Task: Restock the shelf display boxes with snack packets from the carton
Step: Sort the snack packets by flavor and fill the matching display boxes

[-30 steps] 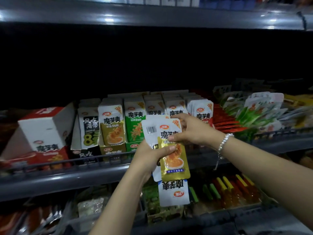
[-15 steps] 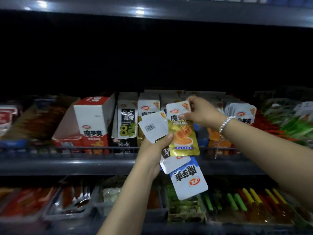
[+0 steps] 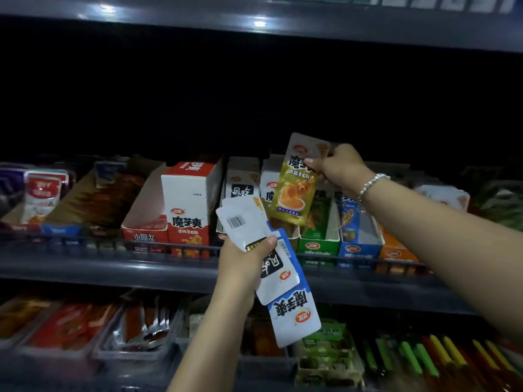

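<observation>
My right hand [image 3: 338, 168] pinches a yellow snack packet [image 3: 297, 190] by its upper part and holds it upright in front of the middle shelf's display boxes. My left hand [image 3: 243, 263] grips a fanned bundle of snack packets [image 3: 278, 274]: a white one with a barcode on top, one with a black label, and a blue-and-white one hanging lowest. Behind the yellow packet stand a white display box [image 3: 270, 179], a green display box [image 3: 318, 241], a blue display box [image 3: 358, 230] and an orange display box [image 3: 396, 251]. The carton is not in view.
A red-and-white display box [image 3: 188, 205] stands left of centre on the middle shelf, behind a low wire rail [image 3: 85, 244]. More packets fill the shelf's far left and right. The lower shelf holds trays of red packets [image 3: 73, 323] and coloured sticks [image 3: 418, 355]. A shelf edge [image 3: 254, 21] runs overhead.
My right hand has pulled the yellow packet out of the bundle and raised it up and to the right. My left hand keeps the other packets. The view has shifted left along the shelf.
</observation>
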Demonstrator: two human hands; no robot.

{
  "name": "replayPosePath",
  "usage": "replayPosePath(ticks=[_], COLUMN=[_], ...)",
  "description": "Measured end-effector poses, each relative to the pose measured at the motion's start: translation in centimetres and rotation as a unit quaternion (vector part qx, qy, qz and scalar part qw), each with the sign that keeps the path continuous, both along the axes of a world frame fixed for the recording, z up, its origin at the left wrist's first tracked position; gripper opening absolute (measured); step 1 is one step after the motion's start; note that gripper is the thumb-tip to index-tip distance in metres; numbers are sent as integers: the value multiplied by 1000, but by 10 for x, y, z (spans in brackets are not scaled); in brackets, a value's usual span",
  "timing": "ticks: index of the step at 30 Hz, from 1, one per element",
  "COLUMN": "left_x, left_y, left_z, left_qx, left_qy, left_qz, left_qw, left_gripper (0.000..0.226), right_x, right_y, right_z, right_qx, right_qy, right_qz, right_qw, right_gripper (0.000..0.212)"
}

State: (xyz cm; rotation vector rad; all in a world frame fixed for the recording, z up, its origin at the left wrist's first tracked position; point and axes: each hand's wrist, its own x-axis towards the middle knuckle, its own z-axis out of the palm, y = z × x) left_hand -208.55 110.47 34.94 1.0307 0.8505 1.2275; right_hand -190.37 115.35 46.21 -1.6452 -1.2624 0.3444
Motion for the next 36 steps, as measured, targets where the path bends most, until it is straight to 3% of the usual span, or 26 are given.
replayPosePath(ticks=[5, 8, 12, 17, 24, 28, 31, 34, 36], left_x=[-9, -13, -16, -16, -16, -13, -7, 3, 11], left_y=[4, 6, 5, 4, 4, 3, 1, -4, -6], left_z=[0, 0, 1, 1, 1, 1, 2, 2, 1], left_qx=[-17, -19, -23, -27, -21, -23, -28, -27, -31], left_qy=[-17, -29, -36, -41, -47, -60, -79, -99, -105], left_qz=[5, 5, 2, -7, -21, -38, -60, -82, -94], left_qw=[1000, 999, 999, 999, 998, 997, 995, 991, 990], left_gripper=[28, 28, 27, 26, 26, 28, 28, 23, 19], right_x=[-9, -14, -25, -27, -23, -27, -29, -26, -19], right_y=[14, 16, 12, 8, -2, -41, -79, -116, -133], right_z=[-11, -9, -16, -46, -53, -60, -73, -86, -95], right_qx=[17, 28, -8, -13, 78, 88, -10, -144, -178], right_qy=[-32, -62, -169, -227, -171, -109, -50, 34, 69], right_qz=[-16, -18, 9, 21, 7, 9, 90, 165, 199], right_qw=[999, 998, 986, 974, 982, 990, 995, 975, 961], right_gripper=[34, 32, 24, 35, 44, 23, 12, 35, 39])
